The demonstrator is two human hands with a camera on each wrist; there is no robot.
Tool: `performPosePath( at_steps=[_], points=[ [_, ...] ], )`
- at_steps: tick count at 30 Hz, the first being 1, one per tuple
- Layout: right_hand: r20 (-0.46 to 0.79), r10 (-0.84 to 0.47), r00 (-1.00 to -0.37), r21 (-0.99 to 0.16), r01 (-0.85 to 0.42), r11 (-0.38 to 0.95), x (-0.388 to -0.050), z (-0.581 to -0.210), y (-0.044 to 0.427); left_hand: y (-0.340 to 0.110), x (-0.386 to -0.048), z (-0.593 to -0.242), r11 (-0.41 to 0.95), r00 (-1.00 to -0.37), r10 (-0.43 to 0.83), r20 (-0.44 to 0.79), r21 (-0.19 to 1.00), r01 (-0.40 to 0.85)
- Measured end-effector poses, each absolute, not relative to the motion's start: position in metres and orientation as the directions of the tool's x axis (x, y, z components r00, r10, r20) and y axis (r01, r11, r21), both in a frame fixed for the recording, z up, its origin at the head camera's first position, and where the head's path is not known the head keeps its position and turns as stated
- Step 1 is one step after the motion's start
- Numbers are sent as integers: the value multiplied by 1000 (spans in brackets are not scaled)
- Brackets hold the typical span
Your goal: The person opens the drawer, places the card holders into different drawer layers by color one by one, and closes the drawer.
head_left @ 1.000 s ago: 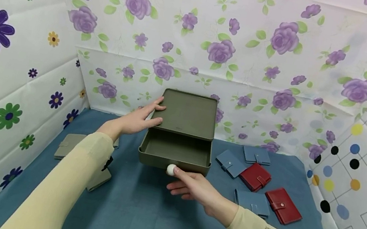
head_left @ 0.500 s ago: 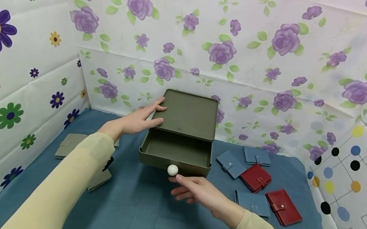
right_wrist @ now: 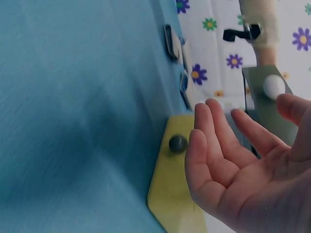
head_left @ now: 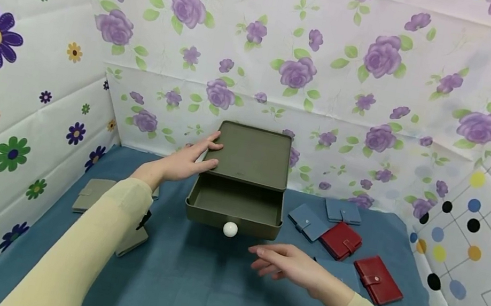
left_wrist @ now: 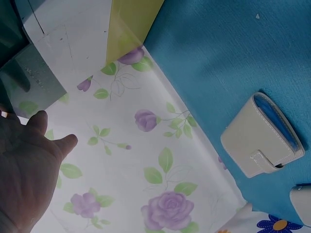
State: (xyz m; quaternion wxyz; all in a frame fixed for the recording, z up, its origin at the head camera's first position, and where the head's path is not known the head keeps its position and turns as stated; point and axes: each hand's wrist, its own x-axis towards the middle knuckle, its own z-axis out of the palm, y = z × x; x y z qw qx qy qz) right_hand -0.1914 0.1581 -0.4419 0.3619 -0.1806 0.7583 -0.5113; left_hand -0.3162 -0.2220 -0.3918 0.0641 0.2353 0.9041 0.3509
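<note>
Right hand (right_wrist: 252, 179) at 4 o'clock from where I'm watching, fingers loosely bent, thumb overlapping the lower edge of the white knob (right_wrist: 274, 86) between 2 and 3. Yellow panel (right_wrist: 170, 194) at 6, dark knob (right_wrist: 178, 144) on it. Blue cloth (right_wrist: 63, 116) fills 9. Flowered wall (right_wrist: 218, 43) at 1.

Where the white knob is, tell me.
In the head view, the white knob sits below the picture's centre, on the front of the open drawer, left of and apart from the right hand.
</note>
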Motion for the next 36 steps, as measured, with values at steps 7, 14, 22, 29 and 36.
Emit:
performPosePath(
  at_steps=[7, 14, 22, 29, 36],
  points=[
    [-362, -628, -689, -899, 80, 430, -194, -443, 179, -222, -317, -393, 640, -880, 472, 46, 669, 378],
    [-347, -603, -718, -895, 61, 442, -198, -449, 198, -221, -319, -394, 628, -877, 477, 50, 679, 380],
    [-317, -573, -756, -873, -3, 487, -205, -457, 220, -221, -317, -394, 628, -881, 470, 56, 680, 378],
    [-290, -507, -812, -855, -19, 519, -208, -465, 242, -221, -316, -394, 627, -879, 473, 64, 676, 387],
    [-258, -471, -844, -830, -56, 555, -212, -470, 265, -222, -319, -394, 625, -876, 478, 69, 674, 395]
  ],
)
